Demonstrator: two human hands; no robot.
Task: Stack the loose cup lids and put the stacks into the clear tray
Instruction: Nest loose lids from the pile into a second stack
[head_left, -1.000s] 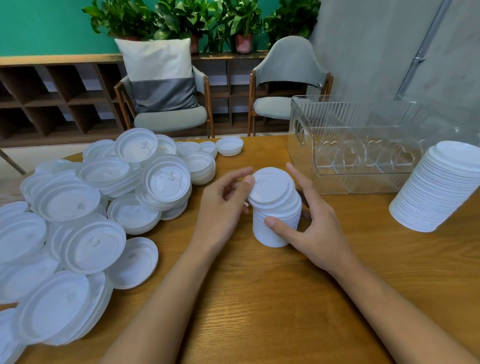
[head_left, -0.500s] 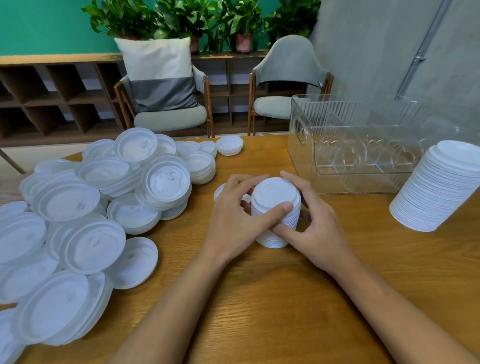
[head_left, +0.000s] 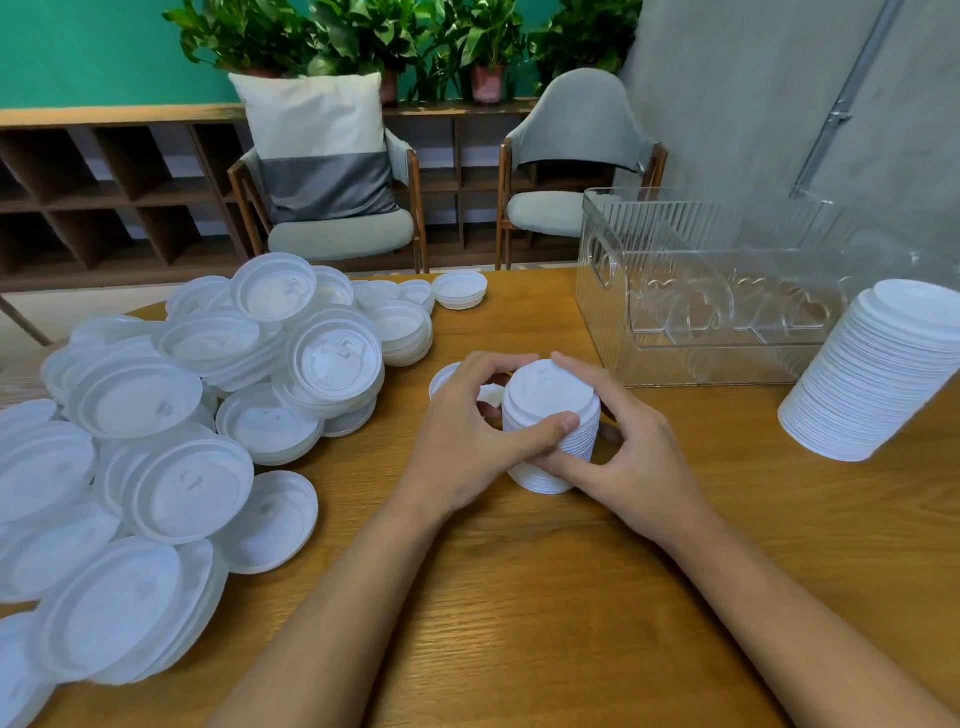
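Short stack of white cup lids (head_left: 545, 395), upright on the wooden table (head_left: 519, 597), held between both hands. Left hand (head_left: 467, 441) curled round its left side, thumb across the front; right hand (head_left: 634, 462) curled round the right side, fingers up at the top rim. Probably very light, thin smooth plastic: likely to slide apart or fan out if squeezed only at the middle. Better taken low and high together, kept upright. Just behind the left hand, a single lid (head_left: 442, 376) flat on the wood. Near, to the right and behind, the clear tray (head_left: 701, 364): open above, high ribbed walls to lift over. Further right, a tall stack of lids (head_left: 872, 379), to be kept clear of. To the left, the pile of loose lids (head_left: 208, 395). Bare wood between stack and tray, room enough for a short lift.
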